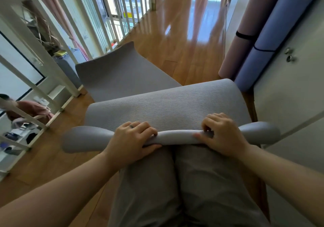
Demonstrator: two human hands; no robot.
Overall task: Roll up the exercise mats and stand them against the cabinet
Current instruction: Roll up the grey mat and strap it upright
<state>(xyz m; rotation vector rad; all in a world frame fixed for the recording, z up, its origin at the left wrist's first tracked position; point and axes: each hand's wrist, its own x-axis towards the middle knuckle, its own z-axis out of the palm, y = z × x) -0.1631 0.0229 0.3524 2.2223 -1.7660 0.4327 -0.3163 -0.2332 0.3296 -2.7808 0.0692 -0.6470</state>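
Three foam exercise mats are counted here: one grey ribbed mat [166, 107], one rolled dusty-pink mat [249, 21], one rolled lavender-blue mat [280, 25]. Two hands are seen: left hand [133, 139], right hand [222, 133].

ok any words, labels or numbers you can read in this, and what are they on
No text here can be read.
Yellow sticker, far off: its marks are too blurred to read.
Grey mat, pink mat, blue mat, cabinet: no print visible.
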